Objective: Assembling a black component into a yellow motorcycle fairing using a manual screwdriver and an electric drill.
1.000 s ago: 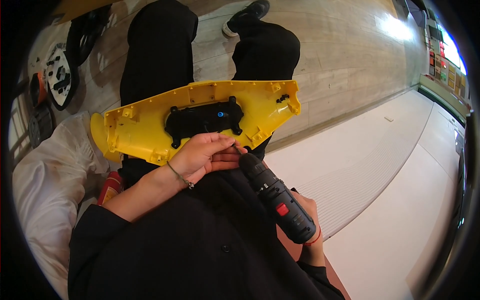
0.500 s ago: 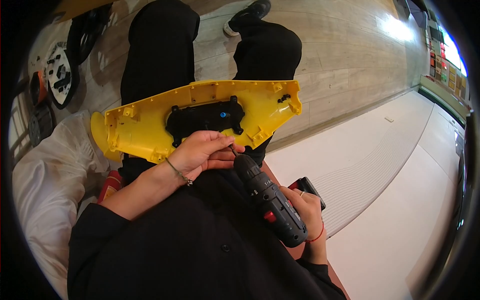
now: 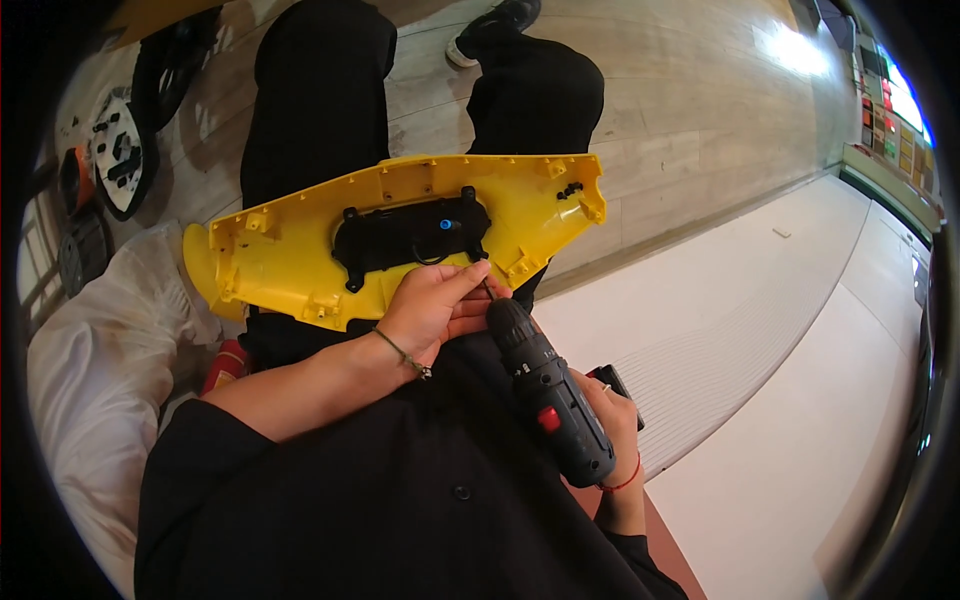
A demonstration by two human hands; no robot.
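A yellow plastic shell [image 3: 290, 275] lies across my thighs with its hollow side up. Fitted in its middle is a black oval housing [image 3: 385, 240] with corner lugs and a small blue round part [image 3: 446, 225]. My right hand [image 3: 613, 420] grips a dark grey cordless drill [image 3: 560, 405], which points up and left. My left hand [image 3: 440, 305] is pinched at the tip of the drill's bit, beside the housing's lower right lug. Whatever sits between these fingertips is too small to make out. Several tiny dark screws [image 3: 570, 190] rest in the shell's right end.
A white panel [image 3: 740, 330] with a ribbed band lies at the right. White translucent sheeting [image 3: 95, 350] and a red cylinder [image 3: 226, 365] are at my left. Farther left, a black-rimmed white part [image 3: 120, 150] with dark bits stands on the wood-look floor [image 3: 680, 110].
Both hands and the drill have shifted slightly right, and the drill has swung more upright. My pinched left fingertips and the bit have come up to the lower right lug.
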